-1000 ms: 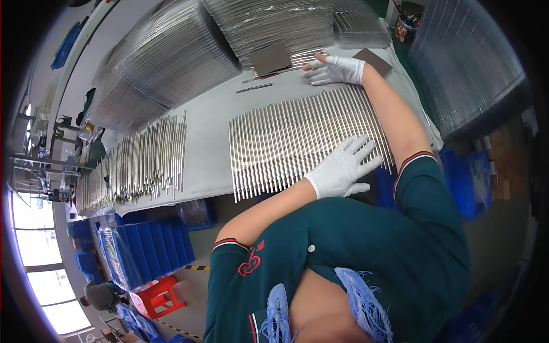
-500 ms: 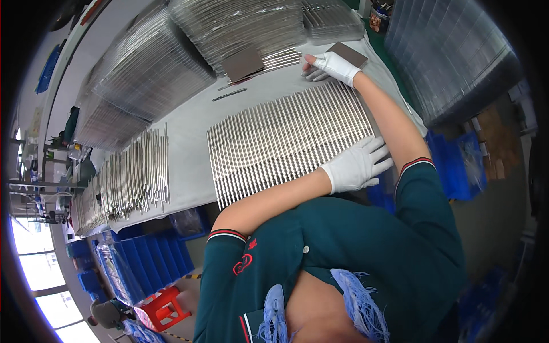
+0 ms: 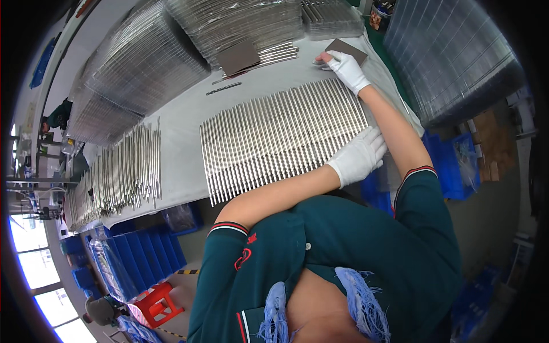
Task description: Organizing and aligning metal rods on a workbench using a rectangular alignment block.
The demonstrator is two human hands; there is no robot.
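Observation:
A long row of slim silver metal rods [image 3: 280, 137] lies side by side on the light-covered table. My left hand [image 3: 359, 157], in a white glove with its forearm across the near ends of the row, rests flat at the right near end, fingers stretched out. Beyond the row's far right end is my right hand [image 3: 347, 71], in a white glove with a bare thumb tip. Its fingers are loosely bent and apart from the thumb, with nothing visible in them. A dark brown flat sheet [image 3: 347, 50] lies just behind this hand, partly covered by it.
A drill bit [image 3: 223, 88] lies behind the row. Another brown sheet [image 3: 238, 58] rests on more rods near wrapped stacks of clear trays [image 3: 240, 26]. A looser batch of rods [image 3: 128, 168] lies at left. Tall clear trays [image 3: 452, 57] stand right; blue bins [image 3: 143, 251] sit below.
My right hand has shifted right, away from the far rods' middle and closer over the brown sheet's front. My left hand's spread fingers have drawn closer together. The view has shifted slightly.

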